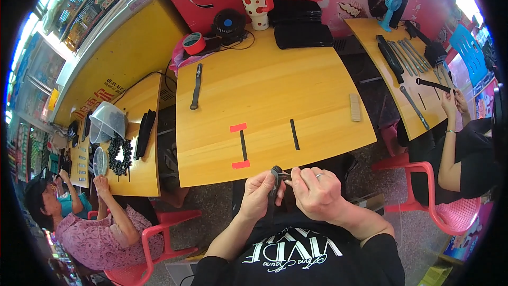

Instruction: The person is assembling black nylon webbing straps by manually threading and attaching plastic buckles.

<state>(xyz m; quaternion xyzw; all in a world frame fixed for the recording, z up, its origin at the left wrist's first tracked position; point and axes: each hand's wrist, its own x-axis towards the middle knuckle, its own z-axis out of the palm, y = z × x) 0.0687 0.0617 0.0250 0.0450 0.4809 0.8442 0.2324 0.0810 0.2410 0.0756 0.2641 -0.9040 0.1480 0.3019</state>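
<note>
From the head view, the left hand (259, 195) is pinching a dark strap (275, 176) near its looped top end, just off the near edge of the yellow bench (275, 90), while the right hand (316, 189) is closing thumb and finger on its tip. The strap is looking light, limp and bendable, so gripping near the end seems best.

My left hand (260, 193) and right hand (316, 191) meet close before my chest, fingers curled and pinching, thumbs nearly touching, both forearms bent inward from below.
</note>
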